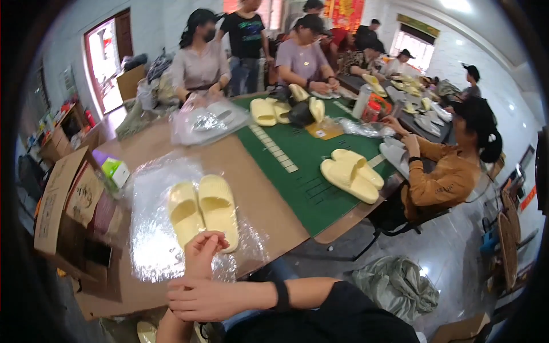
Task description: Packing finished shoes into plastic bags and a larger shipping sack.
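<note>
A pair of pale yellow slippers (219, 208) lies side by side inside a clear plastic bag (197, 170), on the near part of the table. Over their near end is my left hand (203, 251), its fingers curled and thumb and fingertips pinched together; whatever is between them is too small to make out. My right hand (220, 300), with a black band at its wrist, crosses over my left forearm, its fingers bent round it. Under the slippers, clear plastic bags (151, 251) are spread in a shiny layer.
Left stands an open cardboard box (60, 200) beside a small green-and-white box (116, 171). A green mat (286, 188) carries another yellow slipper pair (350, 174). Bagged grey slippers (209, 120) lie farther back. A person in orange (443, 166) sits right; others work beyond. A sack (397, 286) lies on the floor.
</note>
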{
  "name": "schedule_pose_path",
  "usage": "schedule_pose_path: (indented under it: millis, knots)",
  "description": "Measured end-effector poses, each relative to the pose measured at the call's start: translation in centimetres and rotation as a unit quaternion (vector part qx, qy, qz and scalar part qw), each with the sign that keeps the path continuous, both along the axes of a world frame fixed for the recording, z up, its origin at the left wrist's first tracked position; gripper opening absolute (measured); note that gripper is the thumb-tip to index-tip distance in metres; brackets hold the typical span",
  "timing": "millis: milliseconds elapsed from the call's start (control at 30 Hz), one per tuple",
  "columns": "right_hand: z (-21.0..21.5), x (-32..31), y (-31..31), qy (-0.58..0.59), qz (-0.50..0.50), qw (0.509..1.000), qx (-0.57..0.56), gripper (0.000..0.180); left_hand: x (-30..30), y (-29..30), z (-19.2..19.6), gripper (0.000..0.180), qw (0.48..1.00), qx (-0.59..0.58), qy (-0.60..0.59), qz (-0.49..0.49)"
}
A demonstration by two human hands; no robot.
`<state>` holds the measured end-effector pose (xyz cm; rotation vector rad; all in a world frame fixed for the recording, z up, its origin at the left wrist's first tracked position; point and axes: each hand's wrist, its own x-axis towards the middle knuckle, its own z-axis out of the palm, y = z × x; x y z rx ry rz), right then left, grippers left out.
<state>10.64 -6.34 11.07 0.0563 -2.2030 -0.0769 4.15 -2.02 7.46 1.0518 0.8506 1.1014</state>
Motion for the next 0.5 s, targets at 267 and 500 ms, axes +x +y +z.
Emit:
schedule_pose_path:
  millis: [267,500]
  knots:
    - [-4.1,11.4,2.7,0.043,-0.352,0.856,-0.376,0.063,-7.5,-2.2,-0.3,0.04,0.852,0.292,0.399,0.172]
    - [-8.7,11.0,2.3,-0.101,-0.429,0.791,-0.424,0.097,-7.8,-2.0,-3.3,0.099,0.816,0.2,0.542,0.013]
